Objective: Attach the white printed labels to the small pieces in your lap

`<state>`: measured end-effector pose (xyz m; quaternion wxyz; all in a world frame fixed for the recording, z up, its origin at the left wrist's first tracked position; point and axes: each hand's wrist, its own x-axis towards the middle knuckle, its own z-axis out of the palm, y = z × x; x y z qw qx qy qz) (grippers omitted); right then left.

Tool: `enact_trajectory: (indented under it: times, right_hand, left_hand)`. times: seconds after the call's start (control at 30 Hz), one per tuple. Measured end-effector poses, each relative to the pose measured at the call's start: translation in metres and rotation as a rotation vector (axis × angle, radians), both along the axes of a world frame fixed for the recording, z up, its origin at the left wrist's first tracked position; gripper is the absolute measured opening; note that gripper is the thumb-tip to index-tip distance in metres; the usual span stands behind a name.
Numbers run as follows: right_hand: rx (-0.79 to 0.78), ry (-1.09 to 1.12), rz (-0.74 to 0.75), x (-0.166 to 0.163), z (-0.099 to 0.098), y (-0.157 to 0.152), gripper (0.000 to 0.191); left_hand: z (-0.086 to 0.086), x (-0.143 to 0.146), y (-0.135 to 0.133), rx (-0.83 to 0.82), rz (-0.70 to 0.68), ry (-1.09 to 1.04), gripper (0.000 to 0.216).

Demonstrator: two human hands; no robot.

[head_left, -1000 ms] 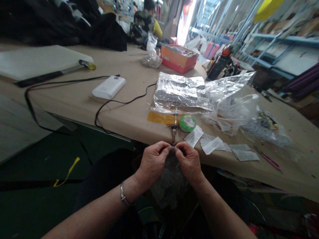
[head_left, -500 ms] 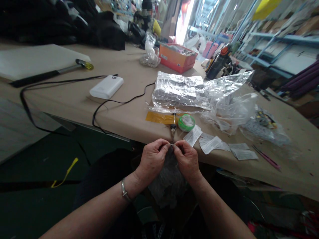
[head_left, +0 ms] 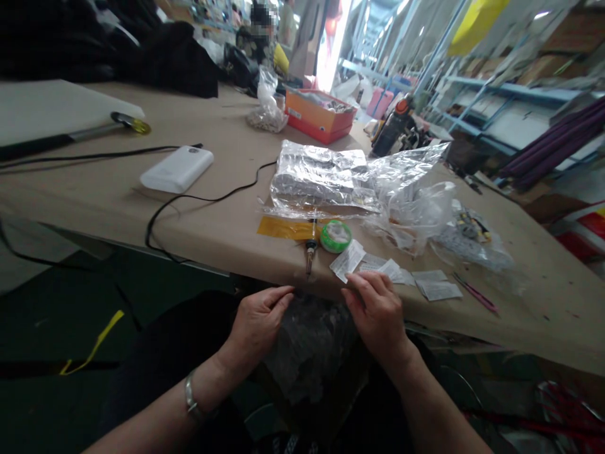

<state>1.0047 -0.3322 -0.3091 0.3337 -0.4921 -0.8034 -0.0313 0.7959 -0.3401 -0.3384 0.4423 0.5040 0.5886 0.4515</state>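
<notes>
Head view: left hand (head_left: pixel 258 321) rests half-open on the crinkled clear plastic bag (head_left: pixel 309 343) in the lap, gripping nothing I can make out; right hand (head_left: pixel 378 309) hovers loosely open at the brown table edge (head_left: pixel 265 268), just beside the small white paper slips (head_left: pixel 350 260). Looks like a between-pieces step; a next pick would need a fine pinch, clear of the soldering iron (head_left: pixel 311 244) and green solder reel (head_left: pixel 336 236).

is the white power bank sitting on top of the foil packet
No, the white power bank lies on the bare table well to the left of the foil packet, with a black cable between them.
</notes>
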Motion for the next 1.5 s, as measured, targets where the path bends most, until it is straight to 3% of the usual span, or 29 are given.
enact_trajectory:
  times: [0.13,0.4,0.5,0.63,0.73,0.83,0.9,1.0,1.1,1.27,1.5]
  right_hand:
    - [0.065,-0.240,-0.068,0.009,-0.009,0.012,0.027]
    - [0.184,-0.050,-0.010,0.020,-0.020,0.017,0.016]
    - [0.227,0.032,0.029,0.022,-0.016,0.012,0.013]
    - [0.210,0.049,0.177,0.016,-0.012,-0.010,0.014]
    - [0.159,0.014,0.290,0.008,-0.012,-0.032,0.015]
    - [0.119,-0.017,0.329,0.010,-0.012,-0.044,0.017]
    - [0.126,-0.017,0.275,0.020,-0.012,-0.040,0.021]
    - [0.139,-0.049,0.018,0.045,-0.014,-0.022,0.035]
    - [0.105,-0.169,-0.160,0.066,-0.022,-0.006,0.033]
    - [0.149,-0.156,-0.147,0.078,-0.033,0.000,0.027]
    - [0.140,0.155,-0.093,0.085,-0.031,0.000,0.021]
  left_hand:
    - [-0.007,-0.001,-0.002,-0.020,0.037,0.067,0.015]
    - [-0.001,0.023,-0.012,-0.100,-0.142,-0.086,0.017]
    - [0.008,0.039,-0.013,-0.265,-0.186,-0.324,0.017]
    - [0.021,0.059,-0.012,-0.534,-0.265,-0.871,0.023]
    - [0.025,0.069,-0.008,-0.580,-0.264,-1.076,0.017]
    - [0.026,0.075,-0.005,-0.605,-0.209,-1.004,0.007]
    - [0.026,0.076,-0.004,-0.623,-0.193,-0.914,0.005]
    - [0.025,0.077,-0.006,-0.636,-0.198,-0.770,0.011]
    - [0.021,0.076,-0.009,-0.638,-0.209,-0.698,0.015]
    - [0.017,0.076,-0.012,-0.627,-0.217,-0.684,0.016]
    - [0.025,0.082,-0.011,-0.665,-0.214,-0.682,0.015]
